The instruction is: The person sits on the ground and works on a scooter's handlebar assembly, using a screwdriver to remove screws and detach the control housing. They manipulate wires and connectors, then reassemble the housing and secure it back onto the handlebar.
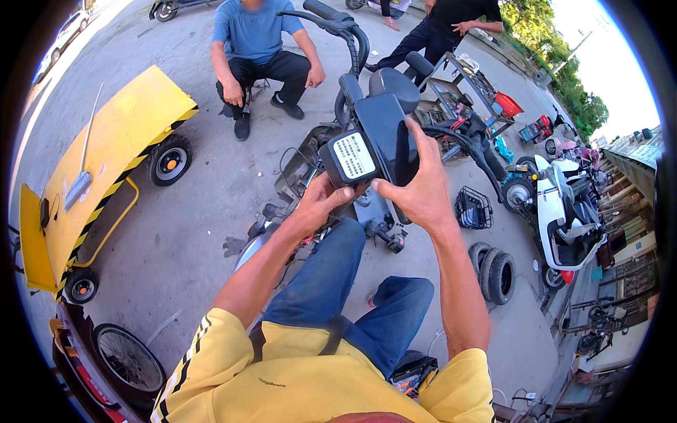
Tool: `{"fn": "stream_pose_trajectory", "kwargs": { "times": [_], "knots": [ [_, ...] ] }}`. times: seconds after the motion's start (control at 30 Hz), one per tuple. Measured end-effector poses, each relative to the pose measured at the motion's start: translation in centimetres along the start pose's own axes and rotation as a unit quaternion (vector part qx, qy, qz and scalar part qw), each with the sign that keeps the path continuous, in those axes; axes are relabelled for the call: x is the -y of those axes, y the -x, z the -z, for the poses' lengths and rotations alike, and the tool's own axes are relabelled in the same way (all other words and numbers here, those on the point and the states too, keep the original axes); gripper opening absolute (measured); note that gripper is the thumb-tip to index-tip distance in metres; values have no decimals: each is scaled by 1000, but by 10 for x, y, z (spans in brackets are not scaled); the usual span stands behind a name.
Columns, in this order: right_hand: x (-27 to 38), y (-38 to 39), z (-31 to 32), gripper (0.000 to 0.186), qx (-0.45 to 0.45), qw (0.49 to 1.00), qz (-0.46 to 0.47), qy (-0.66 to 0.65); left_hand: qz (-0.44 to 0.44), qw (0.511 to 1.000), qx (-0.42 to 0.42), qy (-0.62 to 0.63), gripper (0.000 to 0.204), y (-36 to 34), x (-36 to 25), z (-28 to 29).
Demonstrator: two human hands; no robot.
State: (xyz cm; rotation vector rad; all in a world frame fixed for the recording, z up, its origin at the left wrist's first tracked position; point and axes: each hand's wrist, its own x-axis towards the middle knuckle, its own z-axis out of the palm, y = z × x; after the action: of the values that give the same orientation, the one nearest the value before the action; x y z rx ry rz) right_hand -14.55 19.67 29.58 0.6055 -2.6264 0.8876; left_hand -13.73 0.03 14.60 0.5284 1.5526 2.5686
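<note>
Clasping the box [350,156], mid-frame, there's the left hand [319,204], grip at its lower edge; right hand [424,189], grip wide, touches the panel [385,127]!

A chunky black box [349,159] with rounded corners sits just past 12 o'clock of the view's centre, its white, dark-printed label [355,156] facing up toward the camera. At its 2 o'clock, a long, glossy black panel [387,131] slants along a line from 11 to 5 o'clock.
</note>
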Motion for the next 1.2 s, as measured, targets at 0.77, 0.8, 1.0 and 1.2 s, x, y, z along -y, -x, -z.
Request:
{"fn": "stream_pose_trajectory", "kwargs": {
  "times": [0.77, 0.8, 1.0, 1.2],
  "knots": [
    [37, 70, -99, 42, -140, 588, -232, -762, 104, 992, 62, 20, 58, -47, -25, 58],
    [39, 66, -102, 42, -153, 572, -233, -771, 88, 995, 36, 8, 47, -44, -33, 44],
    [41, 27, -118, 45, -209, 485, -244, -813, 10, 988, -9, 156, 56, -41, -1, 53],
    [45, 3, -133, 47, -291, 460, -260, -798, -16, 989, 79, 128, 83, -42, -15, 50]
  ]
}}
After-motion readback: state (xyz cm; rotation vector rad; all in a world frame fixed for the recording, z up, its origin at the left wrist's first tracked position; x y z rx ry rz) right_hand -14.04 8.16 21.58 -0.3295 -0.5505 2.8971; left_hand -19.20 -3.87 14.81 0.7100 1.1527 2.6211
